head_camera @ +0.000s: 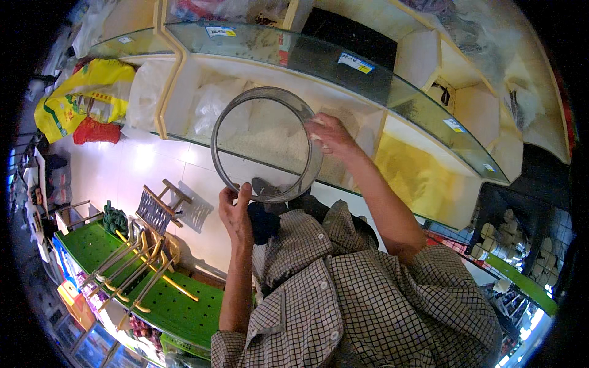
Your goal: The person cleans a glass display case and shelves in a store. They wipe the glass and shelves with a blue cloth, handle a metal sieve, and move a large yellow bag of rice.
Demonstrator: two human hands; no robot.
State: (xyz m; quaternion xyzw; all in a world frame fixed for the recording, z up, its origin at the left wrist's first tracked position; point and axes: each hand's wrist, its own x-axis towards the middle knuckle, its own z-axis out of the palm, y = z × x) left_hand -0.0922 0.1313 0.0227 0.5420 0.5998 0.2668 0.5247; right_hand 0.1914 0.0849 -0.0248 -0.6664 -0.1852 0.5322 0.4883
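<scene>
A round sieve with a metal rim (298,99) is held tilted in front of me, its fine mesh see-through. My left hand (237,211) grips the rim at its lower left, thumb on top. On the upper right side of the rim, my right hand (330,134) is closed, with something pale that I cannot make out at its fingers. Behind the sieve lies a wooden bin of pale grain (234,138), partly seen through the mesh. To its right a bin holds yellow grain or meal (409,177).
A glass panel (257,48) with price tags runs above the bins. Yellow and red bags (103,83) stand at upper left. On the tiled floor is a small woven stool (158,209); several hook-handled sticks lie across a green perforated shelf (179,313) at lower left.
</scene>
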